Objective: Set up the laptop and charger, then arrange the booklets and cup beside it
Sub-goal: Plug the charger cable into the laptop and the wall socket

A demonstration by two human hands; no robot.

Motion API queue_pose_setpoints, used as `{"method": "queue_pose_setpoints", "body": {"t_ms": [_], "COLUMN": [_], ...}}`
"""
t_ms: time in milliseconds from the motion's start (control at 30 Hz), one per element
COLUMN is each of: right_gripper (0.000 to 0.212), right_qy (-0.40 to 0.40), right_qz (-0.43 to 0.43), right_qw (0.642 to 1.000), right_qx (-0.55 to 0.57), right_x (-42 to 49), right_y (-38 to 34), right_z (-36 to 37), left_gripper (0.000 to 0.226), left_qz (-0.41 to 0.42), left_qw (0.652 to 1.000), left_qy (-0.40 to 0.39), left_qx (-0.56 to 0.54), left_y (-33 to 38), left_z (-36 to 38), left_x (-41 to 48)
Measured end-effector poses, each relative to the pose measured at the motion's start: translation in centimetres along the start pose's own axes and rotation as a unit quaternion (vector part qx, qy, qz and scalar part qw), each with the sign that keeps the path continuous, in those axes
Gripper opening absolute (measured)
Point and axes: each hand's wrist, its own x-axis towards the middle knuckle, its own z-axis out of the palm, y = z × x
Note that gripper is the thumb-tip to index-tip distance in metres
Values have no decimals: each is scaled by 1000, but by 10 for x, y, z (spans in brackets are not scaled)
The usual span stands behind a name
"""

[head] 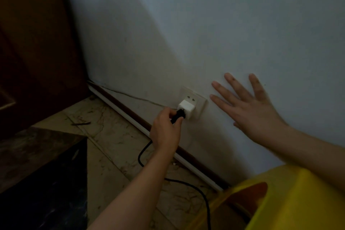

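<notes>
Low on the white wall sits a socket plate (pixel 197 99) with a white adapter block (pixel 186 109) plugged into it. My left hand (pixel 165 130) grips a black plug (pixel 47 115)—the charger's black plug (pixel 177 115) sits at the adapter's lower face, pinched between thumb and fingers. Its black cable (pixel 197 190) loops down over the floor toward the bottom edge. My right hand (pixel 248 106) lies flat against the wall to the right of the socket, fingers spread. Laptop, booklets and cup are not in view.
A dark wooden door (pixel 33 52) stands at the left. A brown skirting board (pixel 130 110) runs along the wall's foot over a pale tiled floor (pixel 112 136). A yellow plastic stool (pixel 291 201) fills the lower right. A dark surface (pixel 37 183) occupies the lower left.
</notes>
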Motion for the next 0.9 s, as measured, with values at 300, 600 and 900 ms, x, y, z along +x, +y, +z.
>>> {"method": "queue_pose_setpoints", "body": {"t_ms": [300, 600, 900], "right_gripper": [94, 93, 91], "right_qy": [46, 39, -14], "right_qz": [-13, -21, -12], "right_qw": [999, 999, 1000], "right_qx": [5, 3, -8], "right_x": [3, 0, 0], "right_y": [1, 4, 5], "right_z": [0, 0, 1], "left_gripper": [15, 16, 29], "left_qz": [10, 18, -13], "left_qw": [1000, 999, 1000], "left_qy": [0, -40, -3], "left_qx": [12, 18, -12], "left_y": [2, 3, 7], "left_z": [1, -8, -11], "left_x": [0, 4, 7]}}
